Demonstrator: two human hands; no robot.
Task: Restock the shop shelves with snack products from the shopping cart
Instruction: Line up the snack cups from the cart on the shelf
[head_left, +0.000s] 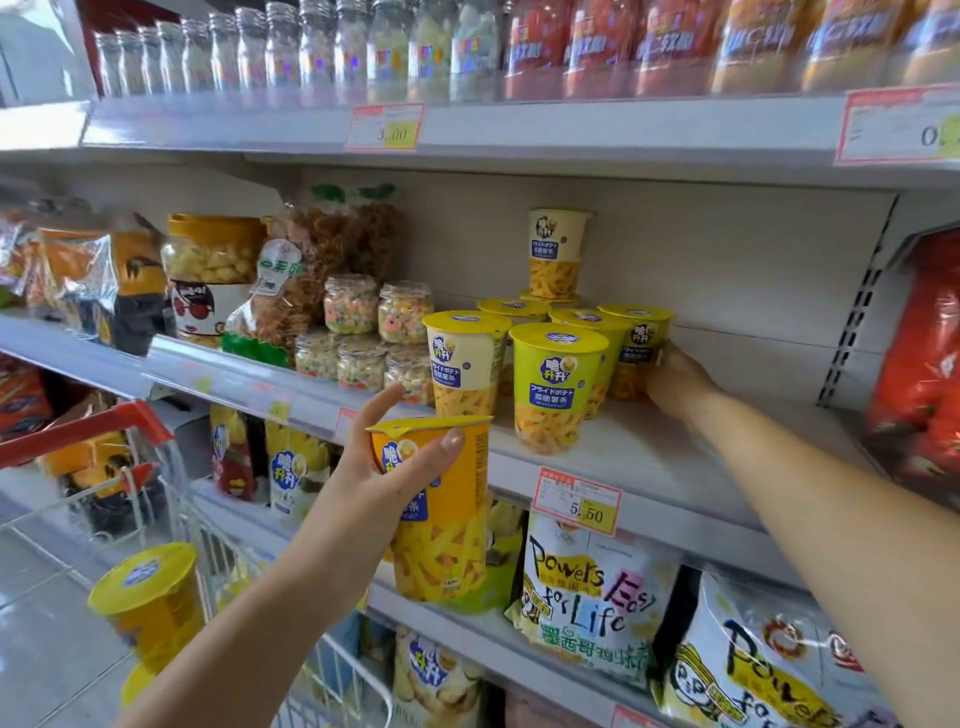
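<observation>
While the left hand (384, 467) closes its thumb and fingers round the upper half of an orange cup (441, 545) of potato sticks, it holds that cup upright and lid-up in the air, below and in front of the shelf (649, 467), probably so it can go straight down on its base. The right hand (675, 376) reaches deeper in and up to the right of the left one. Its palm lies against the side of a rear cup (636, 348) that stands on the shelf, and its fingers curl round behind the cup, where they are mostly hidden. That grip looks meant to steady or nudge the cup into line with its neighbours. Just left of the right hand stands a tight group of matching cups, a green cup (558, 389) at the front and a stacked cup (556, 254) on top at the back, faces turned outward for shoppers. To the right of that hand the shelf is bare, the likely spot for the orange cup. Well down and to the left of the left hand, the shopping cart (83, 428) holds another cart cup (148, 597), so restocking seems partway done. A price tag (576, 499) hangs on the shelf edge to the right of the held cup.
</observation>
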